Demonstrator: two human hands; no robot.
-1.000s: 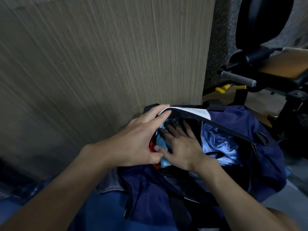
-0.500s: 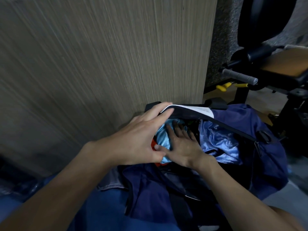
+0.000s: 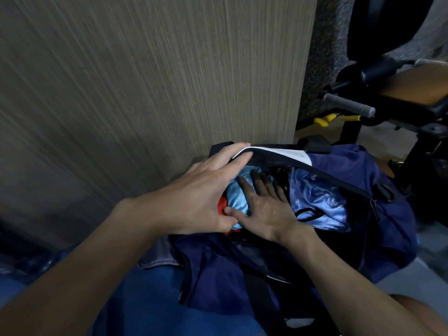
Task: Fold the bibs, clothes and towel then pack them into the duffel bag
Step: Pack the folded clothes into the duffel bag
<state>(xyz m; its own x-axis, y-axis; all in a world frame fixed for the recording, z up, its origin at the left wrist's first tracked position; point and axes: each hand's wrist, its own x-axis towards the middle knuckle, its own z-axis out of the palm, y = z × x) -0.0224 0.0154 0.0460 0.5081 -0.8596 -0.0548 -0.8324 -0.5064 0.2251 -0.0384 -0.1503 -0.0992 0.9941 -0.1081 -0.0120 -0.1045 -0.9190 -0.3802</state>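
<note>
We note the right hand point(image 3: 264, 209) has drawn back slightly, fingers flat on the light-blue cloth point(image 3: 238, 200) inside the duffel bag point(image 3: 363, 238), centre frame. The left hand point(image 3: 194, 200), fingers straight, props its rim. Packing this item seems nearly done.

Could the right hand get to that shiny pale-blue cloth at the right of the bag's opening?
Probably yes: the right hand lies right beside the shiny cloth, which sits uncovered in the open duffel bag, with nothing between them.
</note>
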